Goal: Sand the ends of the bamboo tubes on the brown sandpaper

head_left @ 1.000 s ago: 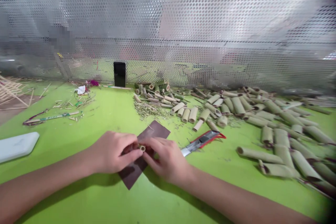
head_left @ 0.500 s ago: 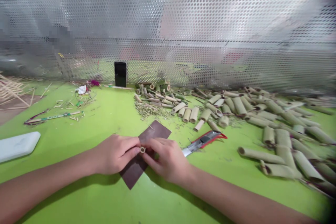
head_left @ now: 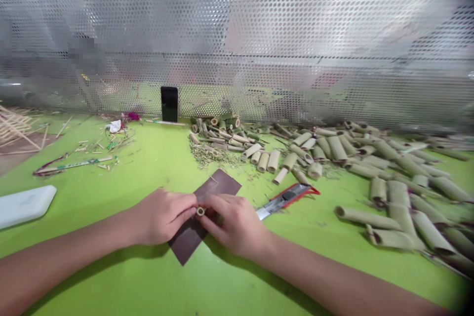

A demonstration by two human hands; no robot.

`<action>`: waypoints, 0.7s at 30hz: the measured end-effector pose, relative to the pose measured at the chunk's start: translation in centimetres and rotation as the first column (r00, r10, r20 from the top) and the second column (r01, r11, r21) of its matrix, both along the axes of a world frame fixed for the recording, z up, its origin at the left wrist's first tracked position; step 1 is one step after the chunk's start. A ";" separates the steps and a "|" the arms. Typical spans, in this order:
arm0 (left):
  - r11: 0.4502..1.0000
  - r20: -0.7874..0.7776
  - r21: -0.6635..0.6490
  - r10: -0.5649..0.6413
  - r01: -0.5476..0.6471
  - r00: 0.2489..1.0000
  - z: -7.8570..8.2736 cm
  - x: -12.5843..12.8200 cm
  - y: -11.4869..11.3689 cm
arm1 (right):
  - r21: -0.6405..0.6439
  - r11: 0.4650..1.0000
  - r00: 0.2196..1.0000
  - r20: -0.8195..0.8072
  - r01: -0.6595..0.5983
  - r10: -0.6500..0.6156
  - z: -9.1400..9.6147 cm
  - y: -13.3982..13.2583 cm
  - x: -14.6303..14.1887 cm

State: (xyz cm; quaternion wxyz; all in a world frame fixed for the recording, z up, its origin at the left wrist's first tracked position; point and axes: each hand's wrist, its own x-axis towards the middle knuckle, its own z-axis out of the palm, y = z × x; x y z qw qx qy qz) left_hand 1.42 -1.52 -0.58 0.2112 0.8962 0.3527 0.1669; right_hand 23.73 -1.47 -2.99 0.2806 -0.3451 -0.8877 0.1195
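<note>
A short bamboo tube piece (head_left: 200, 211) stands on end on a brown sandpaper sheet (head_left: 218, 185) that lies on the green table. My left hand (head_left: 163, 215) pinches the piece from the left, fingers closed. Opposite it, my right hand (head_left: 237, 222) grips the same piece from the right, its fingers curled and resting on the sandpaper. Just right of my right hand lies a red-and-grey utility knife (head_left: 287, 197).
A large pile of cut bamboo tubes (head_left: 370, 163) spreads over the right and back of the table (head_left: 111, 182). A dark phone (head_left: 169, 103) stands against the perforated metal screen. A white block (head_left: 24, 205) lies at the left edge; sticks and scraps (head_left: 74, 160) lie behind it.
Both hands have stayed on the bamboo piece over the sandpaper, with only small shifts of the fingers.
</note>
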 end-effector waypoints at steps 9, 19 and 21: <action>0.940 -0.035 0.329 -0.087 0.093 0.996 -0.2 0.1 -0.3 | 0.071 0.996 0.999 0.013 -0.048 0.047 -0.1 -0.2 -0.1; 0.914 0.030 0.405 -0.021 0.008 0.999 -0.2 0.1 0.3 | 0.034 0.998 0.996 -0.074 -0.044 0.047 0.4 -0.3 -0.2; 0.944 -0.020 0.329 0.052 -0.043 0.998 -0.2 -0.5 1.1 | 0.025 0.999 0.995 -0.088 -0.036 0.038 0.6 -0.3 0.0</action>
